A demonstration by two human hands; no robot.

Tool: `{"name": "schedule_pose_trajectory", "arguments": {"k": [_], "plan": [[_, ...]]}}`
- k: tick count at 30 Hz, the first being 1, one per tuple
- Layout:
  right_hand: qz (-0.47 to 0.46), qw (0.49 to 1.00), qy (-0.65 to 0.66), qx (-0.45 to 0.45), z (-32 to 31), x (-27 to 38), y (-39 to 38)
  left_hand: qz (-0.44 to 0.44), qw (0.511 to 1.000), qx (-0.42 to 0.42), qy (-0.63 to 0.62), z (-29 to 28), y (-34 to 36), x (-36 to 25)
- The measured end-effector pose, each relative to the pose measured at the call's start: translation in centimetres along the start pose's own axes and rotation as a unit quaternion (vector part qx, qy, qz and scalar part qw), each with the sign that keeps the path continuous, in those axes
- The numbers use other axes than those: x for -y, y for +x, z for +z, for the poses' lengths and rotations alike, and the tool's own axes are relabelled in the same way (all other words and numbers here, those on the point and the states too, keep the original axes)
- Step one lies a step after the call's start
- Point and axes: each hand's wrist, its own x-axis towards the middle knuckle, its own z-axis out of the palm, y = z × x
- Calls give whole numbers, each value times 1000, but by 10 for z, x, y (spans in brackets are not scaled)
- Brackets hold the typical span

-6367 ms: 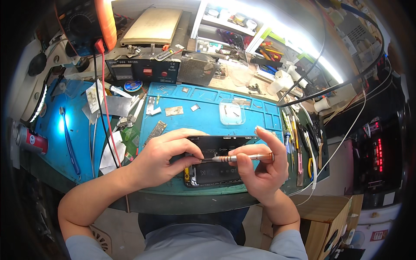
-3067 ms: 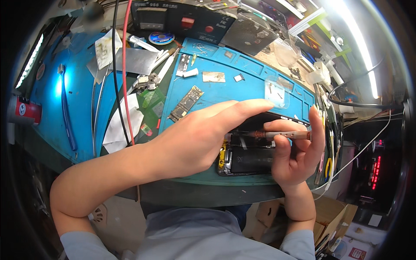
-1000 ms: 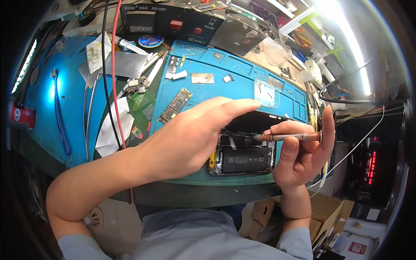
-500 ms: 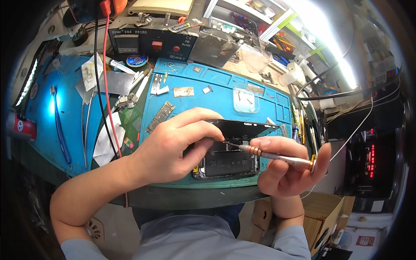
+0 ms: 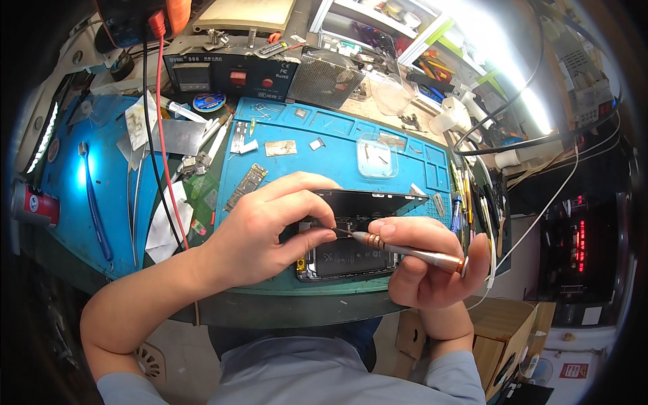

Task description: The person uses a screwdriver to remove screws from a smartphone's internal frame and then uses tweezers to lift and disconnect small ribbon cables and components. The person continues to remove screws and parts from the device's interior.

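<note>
With the opened phone (image 5: 347,260) as my marker, I am seeing a bare lane of blue mat (image 5: 324,169) beyond it, running between the circuit board (image 5: 247,187) on its far left and the clear box (image 5: 376,159). The tilted screen panel (image 5: 381,201) is walling off the phone's far side. My left fingers (image 5: 313,203) are blocking its left end, and my right fingers (image 5: 412,231), gripping the screwdriver (image 5: 435,256), are closing its right. Nearer me than the phone, a strip of bench (image 5: 290,308) is offering room. Well left of it, cables (image 5: 167,162) are crossing; beyond its right, tools (image 5: 466,196) are crowding.
</note>
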Motion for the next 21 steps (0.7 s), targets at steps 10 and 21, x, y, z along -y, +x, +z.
{"name": "schedule_pose_trajectory", "arguments": {"k": [10,21], "plan": [[-4,1000,-12,22,-1,1,4,1,1000,-5,5,1,-1,1],[-18,1000,-22,14,-1,1,6,-4,1000,-4,4,1,0,0]]}}
